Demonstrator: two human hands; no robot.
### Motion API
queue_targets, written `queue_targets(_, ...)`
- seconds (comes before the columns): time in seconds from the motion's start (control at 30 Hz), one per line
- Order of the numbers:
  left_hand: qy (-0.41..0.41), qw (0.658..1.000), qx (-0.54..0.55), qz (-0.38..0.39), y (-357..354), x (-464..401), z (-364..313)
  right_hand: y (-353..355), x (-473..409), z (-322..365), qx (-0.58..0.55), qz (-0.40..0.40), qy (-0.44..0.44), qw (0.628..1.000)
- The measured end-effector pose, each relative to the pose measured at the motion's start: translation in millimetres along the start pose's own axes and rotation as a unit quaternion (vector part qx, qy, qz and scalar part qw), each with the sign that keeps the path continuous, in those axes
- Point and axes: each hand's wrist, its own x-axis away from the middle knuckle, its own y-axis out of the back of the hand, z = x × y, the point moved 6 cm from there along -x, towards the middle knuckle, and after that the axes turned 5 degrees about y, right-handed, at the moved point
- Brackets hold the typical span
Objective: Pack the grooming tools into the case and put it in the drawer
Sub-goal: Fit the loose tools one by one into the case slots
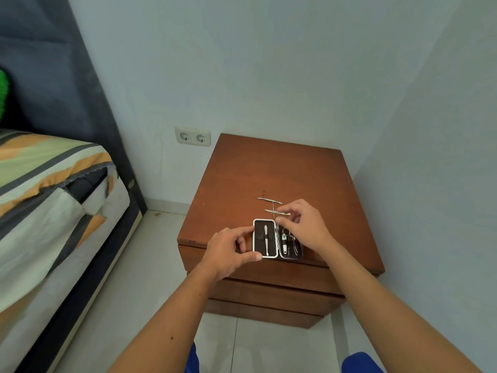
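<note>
Right hand [304, 224] covers the 3 o'clock half of the open case [265, 238]; tools there too small to name. Thin metal tool [273, 211] partly under its fingers [286, 211]. Bed [48, 197] cut off at 9 o'clock edge.

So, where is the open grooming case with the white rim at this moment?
In the head view, the open white-rimmed grooming case lies at the front edge of the brown wooden nightstand, between the left hand and right hand, with loose metal tools just behind it.
</note>
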Motion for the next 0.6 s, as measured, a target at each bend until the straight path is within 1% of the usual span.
queue_targets(0.07,0.004,1.0,-0.002,0.002,0,0,1,9,-9,-8,0.014,-0.04,-0.034,0.999)
queue_targets(0.13,0.007,1.0,0.0,0.003,-1,0,1,12,-20,-14,0.045,-0.035,-0.059,0.997)
queue_targets(0.23,0.006,1.0,0.002,0.004,-1,0,1,8,-32,-18,0.098,0.003,-0.062,0.993)
queue_targets(0.37,-0.002,1.0,-0.003,0.004,0,0,0,1,-37,-17,0.128,0.039,-0.037,0.99)
queue_targets(0.47,-0.001,1.0,-0.002,0.002,0,1,0,-4,-36,-17,0.171,0.087,-0.022,0.981)
queue_targets(0.53,0.001,1.0,0.003,-0.001,0,1,0,-6,-35,-18,0.192,0.117,-0.019,0.974)
queue_targets(0.6,0.0,1.0,0.001,-0.002,0,1,0,-5,-34,-18,0.195,0.13,-0.023,0.972)
